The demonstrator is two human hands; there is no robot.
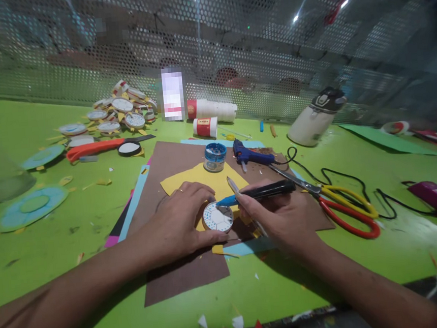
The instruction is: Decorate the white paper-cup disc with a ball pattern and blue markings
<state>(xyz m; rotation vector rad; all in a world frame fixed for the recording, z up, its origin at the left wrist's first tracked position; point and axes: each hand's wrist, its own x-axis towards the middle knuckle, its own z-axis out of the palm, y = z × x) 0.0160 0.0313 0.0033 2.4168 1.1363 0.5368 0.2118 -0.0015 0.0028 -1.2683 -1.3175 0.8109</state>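
Note:
My left hand (179,219) lies over a yellow paper sheet (200,182), its fingers steadying a small white round disc (217,217) with a dotted blue rim. My right hand (279,210) is closed around a black marker with a blue tip (257,193), and the tip touches the top of the disc. A thin metal tool (240,199) also runs through my right hand. Both sit on a brown paper sheet (182,277) over a green table (93,221).
A blue glue gun (249,155) and a small blue-lidded jar (215,156) lie behind my hands. Red-and-yellow scissors (340,207) and a black cable are at the right. A pile of finished discs (122,111), paper cups (208,116), an orange cutter (94,148) and a white flask (314,120) stand further back.

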